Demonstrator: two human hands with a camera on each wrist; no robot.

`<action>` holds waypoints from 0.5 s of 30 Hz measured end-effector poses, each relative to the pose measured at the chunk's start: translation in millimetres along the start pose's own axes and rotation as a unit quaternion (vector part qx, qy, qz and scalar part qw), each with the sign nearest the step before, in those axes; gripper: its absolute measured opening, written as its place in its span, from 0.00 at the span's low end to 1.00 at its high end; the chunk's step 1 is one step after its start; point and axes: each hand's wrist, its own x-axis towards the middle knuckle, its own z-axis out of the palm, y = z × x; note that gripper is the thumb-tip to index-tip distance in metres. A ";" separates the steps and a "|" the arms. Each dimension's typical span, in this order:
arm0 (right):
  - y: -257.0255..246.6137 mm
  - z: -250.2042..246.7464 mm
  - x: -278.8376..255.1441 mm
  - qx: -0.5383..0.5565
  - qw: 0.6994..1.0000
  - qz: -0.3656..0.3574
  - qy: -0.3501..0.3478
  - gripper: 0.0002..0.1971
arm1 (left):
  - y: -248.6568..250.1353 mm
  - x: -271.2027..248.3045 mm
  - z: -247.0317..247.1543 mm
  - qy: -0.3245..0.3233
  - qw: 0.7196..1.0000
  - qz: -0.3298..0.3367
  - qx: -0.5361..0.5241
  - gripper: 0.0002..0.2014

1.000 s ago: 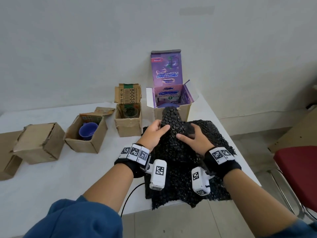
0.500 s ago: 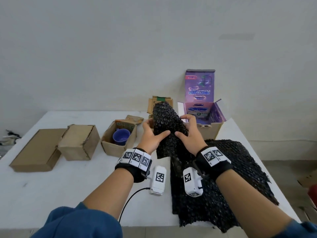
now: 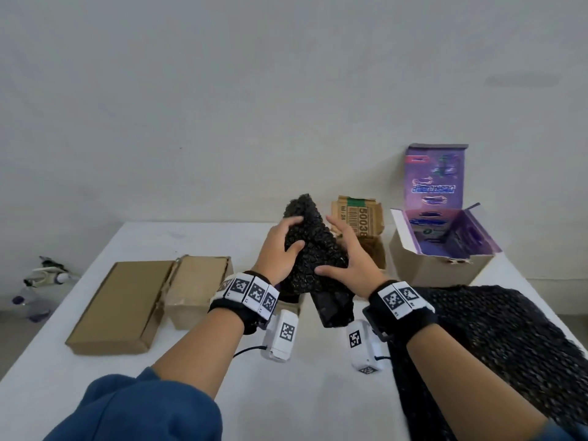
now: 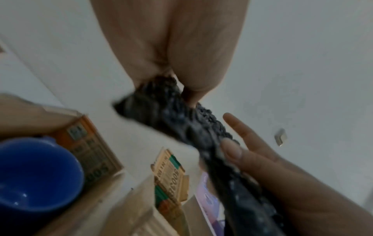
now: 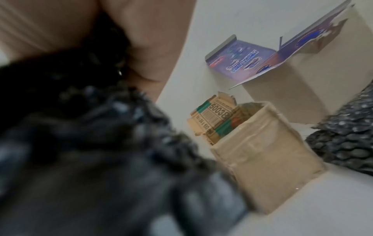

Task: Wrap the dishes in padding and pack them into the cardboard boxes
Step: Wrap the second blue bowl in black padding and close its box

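A bundle of black bubble wrap (image 3: 313,249) hangs in the air over the middle of the white table (image 3: 318,393). My left hand (image 3: 286,240) grips its left side with curled fingers and thumb. From the right, my right hand (image 3: 342,249) holds it, thumb in front and fingers behind. What lies inside the wrap is hidden. Below the left hand a blue cup (image 4: 34,175) sits in an open cardboard box (image 4: 96,153); the head view hides it behind my wrist.
A small open box with a "50038" flap (image 3: 359,218) stands behind the bundle. Right of it is a larger open box with purple lining (image 3: 445,249). A black bubble-wrap sheet (image 3: 493,338) covers the table's right side. Two closed cardboard boxes (image 3: 197,288) (image 3: 117,310) lie left.
The bundle lay on the black sheet a second ago. Both hands have lifted it and carried it left, off the sheet and over the box with the blue cup.
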 end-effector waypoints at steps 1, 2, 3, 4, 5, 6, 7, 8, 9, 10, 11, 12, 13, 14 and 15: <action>-2.0 5.2 7.6 -0.017 1.000 0.001 0.002 0.45 | -6.0 3.4 -7.1 -0.023 0.999 0.009 0.033 0.19; -3.0 9.8 15.1 -0.048 0.999 0.004 0.001 0.45 | -12.1 6.2 -13.3 -0.049 0.998 -0.001 0.042 0.17; -3.3 13.6 22.1 -0.079 0.997 0.004 0.000 0.44 | -17.6 8.8 -19.7 -0.075 0.996 -0.018 0.032 0.15; -3.1 17.0 29.0 -0.108 0.994 0.005 0.004 0.41 | -20.8 9.6 -26.1 -0.103 0.994 -0.048 0.000 0.15; -1.9 20.2 35.6 -0.132 0.991 0.005 0.014 0.38 | -25.1 9.6 -31.2 -0.130 0.987 -0.083 -0.045 0.15; 0.6 23.7 42.1 -0.155 0.988 0.003 0.026 0.33 | -29.4 9.4 -36.2 -0.151 0.978 -0.113 -0.087 0.15; 3.7 27.7 47.9 -0.174 0.984 0.004 0.038 0.28 | -34.5 9.4 -40.5 -0.165 0.972 -0.129 -0.109 0.15; 7.6 32.1 53.4 -0.186 0.981 0.008 0.049 0.24 | -41.7 10.5 -44.1 -0.172 0.969 -0.131 -0.116 0.14; 10.1 36.6 58.1 -0.192 0.980 0.011 0.058 0.21 | -49.2 12.0 -47.4 -0.174 0.969 -0.128 -0.118 0.13; 11.8 41.4 61.8 -0.192 0.980 0.019 0.058 0.20 | -57.5 14.0 -50.5 -0.172 0.971 -0.122 -0.111 0.12; 11.3 45.8 64.8 -0.188 0.980 0.030 0.048 0.18 | -66.2 16.9 -52.6 -0.170 0.974 -0.113 -0.097 0.11; 11.1 50.8 67.3 -0.185 0.981 0.046 0.035 0.16 | -75.5 19.6 -54.6 -0.170 0.978 -0.098 -0.071 0.12; 10.2 56.5 68.4 -0.187 0.980 0.064 0.022 0.16 | -84.9 21.6 -56.2 -0.171 0.981 -0.080 -0.035 0.13; 9.5 62.8 68.8 -0.198 0.977 0.081 0.015 0.16 | -94.1 22.4 -57.0 -0.167 0.984 -0.063 0.009 0.15; 10.8 70.0 68.9 -0.213 0.973 0.090 0.016 0.16 | -102.1 22.2 -57.3 -0.161 0.984 -0.051 0.046 0.15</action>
